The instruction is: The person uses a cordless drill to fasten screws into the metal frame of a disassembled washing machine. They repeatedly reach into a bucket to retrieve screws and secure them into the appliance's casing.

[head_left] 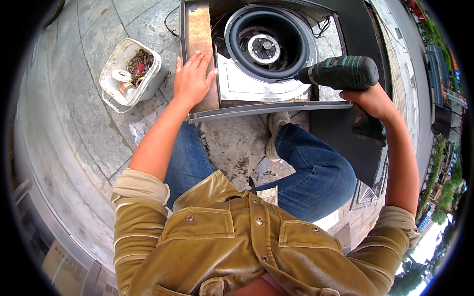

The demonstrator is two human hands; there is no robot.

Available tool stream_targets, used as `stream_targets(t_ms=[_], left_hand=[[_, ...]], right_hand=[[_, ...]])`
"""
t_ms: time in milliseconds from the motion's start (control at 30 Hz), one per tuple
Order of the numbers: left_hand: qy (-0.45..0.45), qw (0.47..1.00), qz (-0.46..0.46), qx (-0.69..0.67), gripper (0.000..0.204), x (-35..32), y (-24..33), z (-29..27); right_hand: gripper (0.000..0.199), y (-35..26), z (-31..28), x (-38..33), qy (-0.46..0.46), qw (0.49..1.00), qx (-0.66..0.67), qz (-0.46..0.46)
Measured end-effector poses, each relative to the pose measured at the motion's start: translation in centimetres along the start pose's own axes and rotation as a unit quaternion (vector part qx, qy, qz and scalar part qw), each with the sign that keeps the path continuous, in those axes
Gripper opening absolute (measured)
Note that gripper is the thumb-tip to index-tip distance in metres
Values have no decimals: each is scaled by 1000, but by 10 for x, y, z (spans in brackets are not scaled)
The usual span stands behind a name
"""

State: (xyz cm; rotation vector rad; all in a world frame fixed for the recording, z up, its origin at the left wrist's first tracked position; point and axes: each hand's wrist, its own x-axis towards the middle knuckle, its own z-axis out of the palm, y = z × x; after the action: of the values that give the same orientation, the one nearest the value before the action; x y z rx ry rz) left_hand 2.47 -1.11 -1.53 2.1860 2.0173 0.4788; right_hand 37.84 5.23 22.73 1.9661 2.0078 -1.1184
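My right hand point(368, 101) is wrapped round the grip of a dark green and black cordless drill point(345, 72). The drill's nose points left, and its tip meets the rim of a round black fan housing point(232, 49); whether it sits on a screw I cannot make out. Inside the ring is a silver motor hub point(264, 49). A silver metal plate point(247, 88) lies under the housing. My left hand point(194, 81) rests flat, fingers spread, on the rusty brown side panel point(199, 29) of the open metal casing point(266, 111).
Left of the casing stands a dirty white bucket point(129, 74) with screws, scraps and a white roll in it. Loose wires point(321, 27) show at the casing's far right corner. A dark panel point(340, 143) lies by my right knee. Grey paving point(89, 93) surrounds the work.
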Motion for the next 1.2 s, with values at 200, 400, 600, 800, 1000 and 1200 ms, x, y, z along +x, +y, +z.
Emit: stream_targets(t_ms=[200,400,600,800,1000,1200], left_hand=[[-6,1000,-2,-4,52,-1,2,1],[-10,999,5,41,49,-3,3,-6],[-4,954,299,2,20,35,95,0],[-70,863,497,63,2,78,140,70],[-66,821,562,73,6,91,156,89],[-107,784,597,135,5,101,167,92]], right_hand=[[34,10,4,-20,8,999,34,35],[30,16,17,-79,179,969,170,9],[24,15,45,-81,338,821,444,-122],[22,13,61,-62,270,757,580,-132],[23,33,67,-63,291,803,507,-111],[26,32,66,-63,269,808,513,-110]])
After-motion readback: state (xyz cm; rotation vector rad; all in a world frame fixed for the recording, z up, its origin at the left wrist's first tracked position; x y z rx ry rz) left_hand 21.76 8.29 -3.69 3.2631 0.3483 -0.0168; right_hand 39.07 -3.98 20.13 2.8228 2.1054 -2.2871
